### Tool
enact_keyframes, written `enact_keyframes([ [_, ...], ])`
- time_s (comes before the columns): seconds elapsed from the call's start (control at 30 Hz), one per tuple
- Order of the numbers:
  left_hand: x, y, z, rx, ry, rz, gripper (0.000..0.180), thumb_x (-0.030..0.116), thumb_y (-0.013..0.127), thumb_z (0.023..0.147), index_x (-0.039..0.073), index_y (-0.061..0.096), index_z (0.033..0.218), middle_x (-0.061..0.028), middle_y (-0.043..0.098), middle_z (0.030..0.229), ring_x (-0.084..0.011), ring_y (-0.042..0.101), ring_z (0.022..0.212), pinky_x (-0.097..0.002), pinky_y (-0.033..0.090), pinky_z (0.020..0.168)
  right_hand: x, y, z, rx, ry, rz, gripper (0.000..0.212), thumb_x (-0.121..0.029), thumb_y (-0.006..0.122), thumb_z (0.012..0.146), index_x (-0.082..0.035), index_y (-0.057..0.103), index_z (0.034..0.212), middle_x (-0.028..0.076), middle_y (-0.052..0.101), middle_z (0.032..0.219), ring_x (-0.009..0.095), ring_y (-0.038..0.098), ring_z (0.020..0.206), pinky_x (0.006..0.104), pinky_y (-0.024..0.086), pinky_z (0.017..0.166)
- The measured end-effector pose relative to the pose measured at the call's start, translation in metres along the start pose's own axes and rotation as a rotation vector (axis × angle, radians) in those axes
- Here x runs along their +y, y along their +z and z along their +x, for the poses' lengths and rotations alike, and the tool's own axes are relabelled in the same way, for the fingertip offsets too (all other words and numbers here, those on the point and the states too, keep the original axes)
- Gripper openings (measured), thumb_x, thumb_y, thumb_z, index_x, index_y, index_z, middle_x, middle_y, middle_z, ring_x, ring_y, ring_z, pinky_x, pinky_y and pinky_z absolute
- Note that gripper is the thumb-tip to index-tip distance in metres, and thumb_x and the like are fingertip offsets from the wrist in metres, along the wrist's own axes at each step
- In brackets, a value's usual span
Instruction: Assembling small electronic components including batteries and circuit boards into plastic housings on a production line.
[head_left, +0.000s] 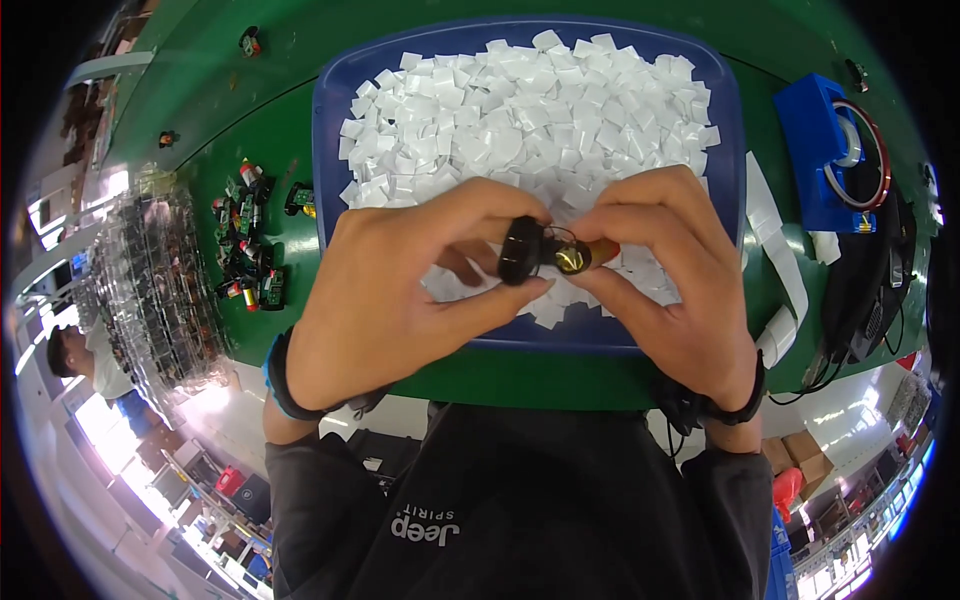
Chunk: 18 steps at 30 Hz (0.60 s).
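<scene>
Both hands are raised over a blue tray point(329, 150) full of small white square pieces point(540, 110). My left hand point(370, 285) pinches a black round part point(520, 250) between thumb and fingers. Just to its right, my right hand point(680, 270) grips a small gold cylinder point(573, 260) with a red end between thumb and fingertips. Thin wires loop between the black part and the cylinder, and the two sit close together. Fingers hide part of both, so how they are joined I cannot tell.
Several small circuit boards with red and white cylinders point(247, 235) lie left of the tray, beside a stack of clear plastic trays point(160, 280). On the right stand a blue tape dispenser point(808, 140), a white strip point(772, 230) and a black bag point(870, 290). A person point(95, 365) is at far left.
</scene>
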<state>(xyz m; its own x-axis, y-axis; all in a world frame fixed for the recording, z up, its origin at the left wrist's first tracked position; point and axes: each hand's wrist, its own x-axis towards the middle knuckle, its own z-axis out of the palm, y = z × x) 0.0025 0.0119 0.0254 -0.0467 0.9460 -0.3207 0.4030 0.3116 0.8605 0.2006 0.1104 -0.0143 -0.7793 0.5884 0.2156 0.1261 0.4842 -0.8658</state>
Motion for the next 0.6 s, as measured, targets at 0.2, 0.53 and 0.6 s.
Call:
enact_keyframes([
  [0.2,-0.007,0.009,0.001,0.148,0.272,0.213,0.034,0.000,0.080,0.072,0.001,0.066,0.104,-0.0077,0.074,0.091,-0.0146,0.072,0.078,-0.0242,0.056,0.073,0.000,-0.005,0.003,-0.054,-0.052,-0.002,0.032,0.006,0.078,0.067,-0.004,0.066,0.096,0.008,0.069,0.095,0.025,0.061,0.095,0.0363,0.049,0.087],
  [0.53,-0.002,-0.003,0.001,-0.017,0.152,-0.197,0.043,0.001,0.077,0.077,-0.003,0.058,0.115,-0.0115,0.069,0.101,-0.0160,0.070,0.076,-0.0246,0.056,0.061,0.001,0.001,-0.001,0.076,-0.364,0.026,0.039,-0.004,0.082,0.065,-0.002,0.067,0.101,0.012,0.073,0.097,0.029,0.062,0.103,0.0393,0.054,0.084],
  [0.6,-0.001,-0.007,0.003,-0.122,-0.023,-0.460,0.042,0.004,0.069,0.085,-0.004,0.052,0.122,-0.0128,0.067,0.101,-0.0153,0.069,0.075,-0.0230,0.054,0.055,-0.002,0.001,-0.002,0.086,-0.374,-0.020,0.038,-0.003,0.082,0.065,-0.002,0.066,0.100,0.012,0.073,0.097,0.029,0.063,0.102,0.0389,0.055,0.081],
])
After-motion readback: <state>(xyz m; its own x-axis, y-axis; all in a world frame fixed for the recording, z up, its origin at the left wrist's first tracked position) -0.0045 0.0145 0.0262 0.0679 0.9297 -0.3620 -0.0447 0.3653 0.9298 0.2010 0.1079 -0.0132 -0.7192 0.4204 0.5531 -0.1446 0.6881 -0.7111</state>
